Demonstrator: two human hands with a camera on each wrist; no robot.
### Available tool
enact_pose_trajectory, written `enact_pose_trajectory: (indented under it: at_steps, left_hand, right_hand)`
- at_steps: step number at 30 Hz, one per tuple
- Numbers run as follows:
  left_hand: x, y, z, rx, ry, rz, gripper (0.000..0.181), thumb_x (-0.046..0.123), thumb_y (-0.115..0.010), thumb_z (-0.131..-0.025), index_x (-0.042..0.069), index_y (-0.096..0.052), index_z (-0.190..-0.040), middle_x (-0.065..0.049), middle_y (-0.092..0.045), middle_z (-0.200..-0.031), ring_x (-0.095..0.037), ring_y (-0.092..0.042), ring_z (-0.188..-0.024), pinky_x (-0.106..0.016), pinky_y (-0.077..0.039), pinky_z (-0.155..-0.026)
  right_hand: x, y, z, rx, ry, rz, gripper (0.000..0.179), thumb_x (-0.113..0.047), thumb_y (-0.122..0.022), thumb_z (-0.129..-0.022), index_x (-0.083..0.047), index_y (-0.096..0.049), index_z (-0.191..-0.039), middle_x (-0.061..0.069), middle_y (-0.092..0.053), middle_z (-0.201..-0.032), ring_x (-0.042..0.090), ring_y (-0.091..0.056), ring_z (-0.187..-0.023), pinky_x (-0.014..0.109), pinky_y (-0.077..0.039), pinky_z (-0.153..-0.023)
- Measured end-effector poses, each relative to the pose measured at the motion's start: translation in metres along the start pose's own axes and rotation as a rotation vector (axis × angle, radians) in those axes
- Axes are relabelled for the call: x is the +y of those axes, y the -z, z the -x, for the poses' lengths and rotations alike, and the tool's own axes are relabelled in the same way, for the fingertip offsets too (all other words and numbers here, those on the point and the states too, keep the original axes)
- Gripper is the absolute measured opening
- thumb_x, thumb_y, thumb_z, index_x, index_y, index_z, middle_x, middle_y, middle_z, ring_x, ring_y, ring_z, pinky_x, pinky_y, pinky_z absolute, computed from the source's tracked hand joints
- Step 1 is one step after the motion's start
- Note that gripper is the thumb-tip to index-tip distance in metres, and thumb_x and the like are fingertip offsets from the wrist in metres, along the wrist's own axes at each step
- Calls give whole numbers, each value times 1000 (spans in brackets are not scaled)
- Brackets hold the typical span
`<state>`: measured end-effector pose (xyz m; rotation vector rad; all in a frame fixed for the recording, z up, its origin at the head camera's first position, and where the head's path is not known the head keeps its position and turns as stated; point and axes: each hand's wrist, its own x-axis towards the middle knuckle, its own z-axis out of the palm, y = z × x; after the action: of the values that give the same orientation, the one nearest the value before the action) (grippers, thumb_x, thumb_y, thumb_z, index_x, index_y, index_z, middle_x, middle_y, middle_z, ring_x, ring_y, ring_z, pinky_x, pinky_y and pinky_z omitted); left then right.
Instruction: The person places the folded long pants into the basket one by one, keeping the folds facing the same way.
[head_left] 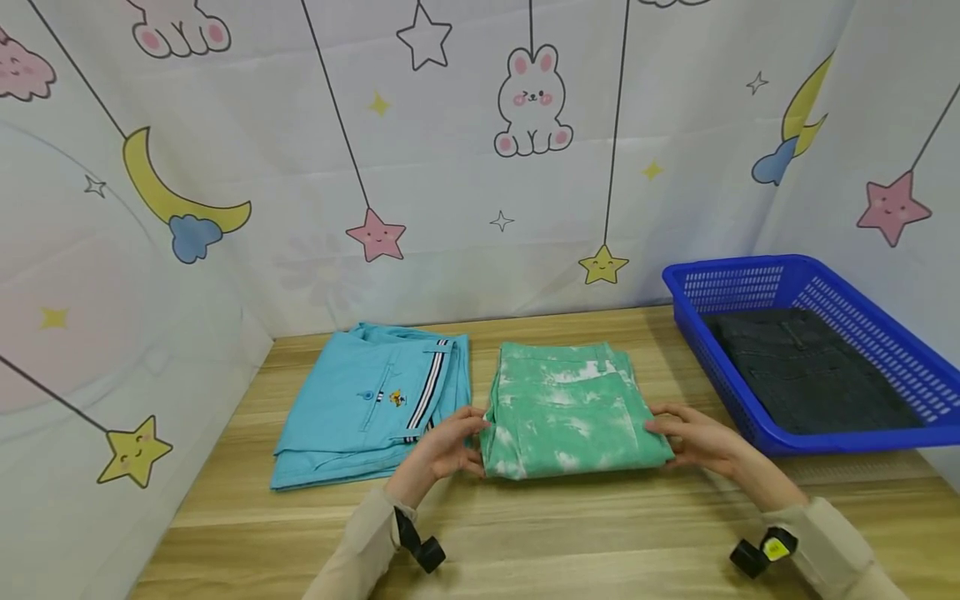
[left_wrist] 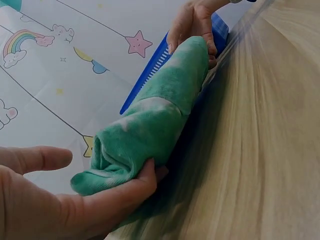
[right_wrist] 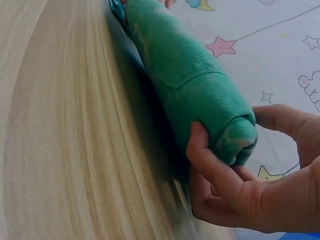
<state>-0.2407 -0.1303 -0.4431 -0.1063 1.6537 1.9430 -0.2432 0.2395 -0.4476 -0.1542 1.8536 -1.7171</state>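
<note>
Folded green-and-white pants (head_left: 573, 417) sit mid-way across the wood-grain table (head_left: 570, 542), between folded light-blue pants (head_left: 337, 408) at left and a blue plastic basket (head_left: 847, 442) of folded dark jeans (head_left: 817, 367) at right. Left hand (head_left: 444, 448) grips their left edge, one digit apart from the cloth; right hand (head_left: 703, 440) clamps the right near corner between thumb and fingers.
</note>
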Motion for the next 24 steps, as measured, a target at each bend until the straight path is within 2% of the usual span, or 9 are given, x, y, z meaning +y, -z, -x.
enact_pose_trajectory:
  at_steps: [4,9,12,14,17,21,24]
  left_hand:
    - [0,0,1,-3,2,-9,20,19,-39,-93,9,-35,-110,-22,-29,-131,-44,-56,-93,-53,-48,-72]
    - [0,1,3,-15,20,-5,25,22,-37,-94,8,-31,-114,-24,-24,-139,-50,-53,-99,-58,-46,-78]
    - [0,0,4,-9,30,-6,40,21,-40,-94,6,-24,-127,-26,-18,-142,-51,-51,-103,-57,-46,-78]
    - [0,0,4,-9,36,-4,55,20,-42,-93,4,-13,-136,-27,-11,-144,-50,-50,-106,-55,-47,-78]
    - [-1,0,4,-30,46,-13,66,21,-42,-93,1,-2,-141,-27,-7,-145,-47,-49,-109,-51,-49,-77]
    - [-2,1,4,-59,45,-39,61,21,-41,-93,3,-11,-142,-26,-23,-140,-44,-52,-107,-47,-51,-74]
    - [-2,0,3,-52,42,-39,62,20,-45,-92,7,-12,-143,-27,-33,-134,-44,-54,-103,-51,-50,-75]
  right_hand:
    - [-1,-2,2,22,3,5,43,-23,-53,-89,-6,-33,-123,4,-54,-98,20,-62,-84,40,-51,-74]
    - [0,-1,4,-11,22,-12,27,-21,-52,-90,-16,-41,-114,2,-56,-96,19,-63,-84,41,-51,-73]
    - [2,0,4,-26,26,-29,23,-19,-52,-90,-19,-42,-111,1,-57,-95,19,-63,-83,41,-51,-73]
    - [3,0,4,-32,30,-38,22,-18,-51,-90,-20,-43,-111,1,-58,-94,18,-64,-82,40,-52,-72]
    - [3,-1,5,-31,27,-48,21,-17,-51,-90,-23,-43,-109,0,-59,-92,18,-64,-80,39,-52,-71]
    - [3,-1,7,-44,38,-54,22,-15,-51,-90,-24,-42,-108,1,-59,-91,17,-64,-78,38,-52,-69]
    - [2,-2,8,-58,57,-56,25,-13,-51,-89,-24,-41,-109,1,-60,-91,16,-63,-77,37,-52,-67]
